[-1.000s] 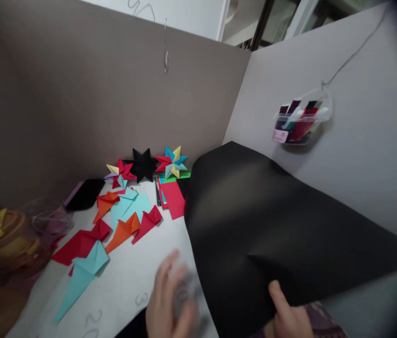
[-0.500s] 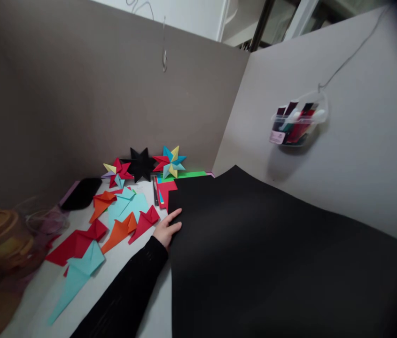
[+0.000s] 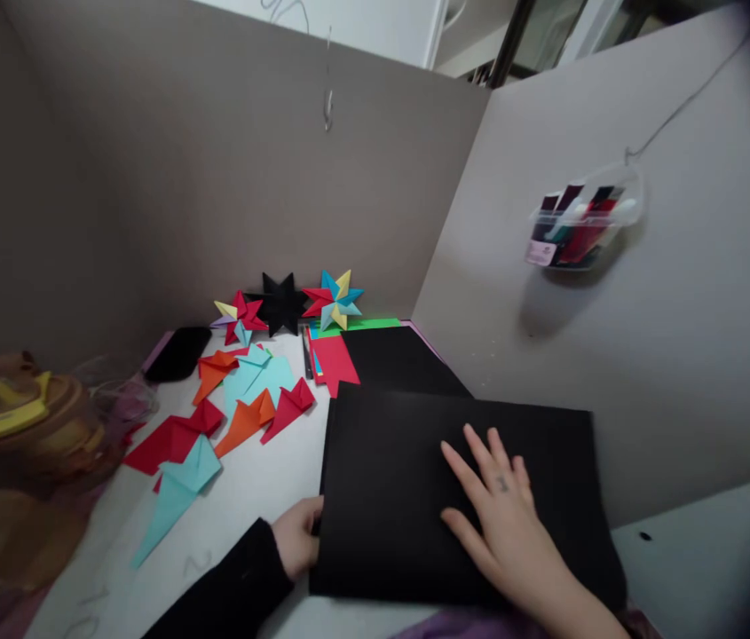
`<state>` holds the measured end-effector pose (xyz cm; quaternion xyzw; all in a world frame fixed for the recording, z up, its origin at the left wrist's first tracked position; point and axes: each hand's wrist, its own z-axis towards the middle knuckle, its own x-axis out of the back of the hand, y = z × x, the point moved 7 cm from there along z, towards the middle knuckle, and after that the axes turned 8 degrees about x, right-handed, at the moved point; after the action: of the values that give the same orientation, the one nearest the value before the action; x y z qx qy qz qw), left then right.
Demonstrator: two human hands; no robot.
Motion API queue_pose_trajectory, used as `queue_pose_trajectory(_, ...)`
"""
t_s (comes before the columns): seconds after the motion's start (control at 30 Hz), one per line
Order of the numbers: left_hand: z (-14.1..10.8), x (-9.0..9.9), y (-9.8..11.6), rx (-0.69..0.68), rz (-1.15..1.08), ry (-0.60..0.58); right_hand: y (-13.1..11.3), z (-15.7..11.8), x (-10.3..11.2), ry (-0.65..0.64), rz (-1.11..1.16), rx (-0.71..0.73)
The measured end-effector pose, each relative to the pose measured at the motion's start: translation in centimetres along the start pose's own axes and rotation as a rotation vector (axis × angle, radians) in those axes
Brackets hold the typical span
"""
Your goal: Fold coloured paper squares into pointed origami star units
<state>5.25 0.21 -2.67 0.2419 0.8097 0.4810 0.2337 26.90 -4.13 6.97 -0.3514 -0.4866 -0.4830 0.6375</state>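
Black paper [image 3: 388, 488], several layers deep at its left edge, lies in front of me. My left hand [image 3: 299, 535] grips that left edge, with the fingertips hidden behind it. Fingers spread, my right hand [image 3: 498, 506] lies flat on top of the paper. Farther back, another black sheet [image 3: 401, 355] shows beside a red paper piece [image 3: 336, 359]. Folded papers rest to the left: a light blue one [image 3: 178, 488], a dark red one [image 3: 178, 439] and an orange one [image 3: 246, 422] among several.
Folded stars, one of them black [image 3: 282, 303], stand against the back partition [image 3: 248, 177]. A black phone-like object [image 3: 178, 353] lies at the table's back left. A brown container [image 3: 35, 435] is at the far left. A clear basket [image 3: 578, 226] hangs on the right partition.
The large black paper has come down and turned, and now lies lower. My right hand has come into view on it. My left hand has moved down along its left edge.
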Motion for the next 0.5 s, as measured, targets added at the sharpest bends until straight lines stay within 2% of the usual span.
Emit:
queue_pose_trajectory(0.1, -2.0, -1.1, -3.0, 0.182, -0.027, -0.124, 0.8, 0.3, -3.9, -0.308, 0.104, -0.058)
queue_pose_trajectory(0.13, -2.5, -1.1, -4.0, 0.221, -0.06, -0.141, 0.8, 0.1, -4.9, -0.406, 0.152, -0.055)
queue_pose_trajectory(0.17, -2.9, -0.7, -4.8, 0.243, -0.092, -0.104, 0.6, -0.2, -5.7, -0.491, 0.199, -0.048)
queue_pose_trajectory(0.2, -3.2, 0.2, -5.3, 0.236, -0.095, -0.011, 0.4, -0.3, -6.2, -0.559, 0.241, -0.041)
queue_pose_trajectory(0.27, -4.2, 2.6, -4.8, 0.114, 0.046, 0.297, 0.0, -0.5, -6.7, -0.658, 0.303, -0.028)
queue_pose_trajectory(0.33, -5.9, 3.7, -2.0, -0.136, 0.354, 0.599, -0.5, -0.3, -6.6, -0.717, 0.337, -0.008)
queue_pose_trajectory(0.37, -6.6, 3.2, -0.2, -0.277, 0.524, 0.678, -0.7, -0.1, -6.6, -0.736, 0.345, 0.005)
queue_pose_trajectory(0.4, -6.8, 2.3, 1.3, -0.376, 0.669, 0.678, -0.9, 0.1, -6.5, -0.752, 0.348, 0.02)
queue_pose_trajectory(0.43, -6.5, 1.0, 2.4, -0.449, 0.795, 0.599, -1.1, 0.3, -6.4, -0.767, 0.347, 0.036)
queue_pose_trajectory(0.5, -4.7, -1.5, 3.4, -0.51, 1.014, 0.322, -1.3, 0.6, -6.3, -0.791, 0.334, 0.072)
